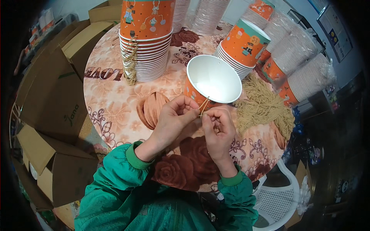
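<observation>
Bucket (214, 79) sits near stacked buckets (243, 45) and heaped string (266, 106).

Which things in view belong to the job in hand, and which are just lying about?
Part of the job:
- left hand and right hand, pinching string
- orange bucket, string at its near rim
- string heap, probably the supply
- stacked buckets, probably

Apparently lying about:
- cardboard boxes
- white chair
</observation>
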A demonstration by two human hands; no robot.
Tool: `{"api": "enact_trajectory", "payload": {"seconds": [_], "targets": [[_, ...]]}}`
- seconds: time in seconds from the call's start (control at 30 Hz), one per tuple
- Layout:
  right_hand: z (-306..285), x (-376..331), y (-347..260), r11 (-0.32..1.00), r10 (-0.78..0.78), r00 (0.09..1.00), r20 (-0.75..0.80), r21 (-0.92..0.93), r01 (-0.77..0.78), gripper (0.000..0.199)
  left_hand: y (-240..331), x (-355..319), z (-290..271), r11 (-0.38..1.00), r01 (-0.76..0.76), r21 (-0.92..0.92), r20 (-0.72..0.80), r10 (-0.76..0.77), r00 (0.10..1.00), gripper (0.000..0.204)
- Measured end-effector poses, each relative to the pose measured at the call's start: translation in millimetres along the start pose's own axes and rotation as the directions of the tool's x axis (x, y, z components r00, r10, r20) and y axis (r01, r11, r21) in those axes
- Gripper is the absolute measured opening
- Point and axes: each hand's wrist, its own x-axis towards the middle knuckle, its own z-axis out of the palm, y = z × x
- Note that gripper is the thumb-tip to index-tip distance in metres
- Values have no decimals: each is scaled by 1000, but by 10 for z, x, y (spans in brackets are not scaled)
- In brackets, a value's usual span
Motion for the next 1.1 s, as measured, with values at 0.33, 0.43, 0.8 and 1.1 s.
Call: {"api": "enact_trajectory", "payload": {"seconds": [0.33, 0.43, 0.8, 1.1], "targets": [[48, 63, -26, 952, -197, 980, -20, -244, 187, 13, -23, -37, 65, 527, -512, 678, 179, 558, 811, 17], [61, 84, 0, 938, -236, 972, -3, -261, 227, 14, 3, -50, 50, 501, -512, 698, 187, 563, 805, 18], [-56, 80, 2, 987, 143, 984, 103, 62, -150, 7, 23, -11, 4, 503, -597, 625, 235, 608, 758, 19], [58, 141, -56, 983, -125, 990, 61, -126, 132, 9, -99, -4, -41, 947, -179, 267, -4, 186, 982, 13]]}}
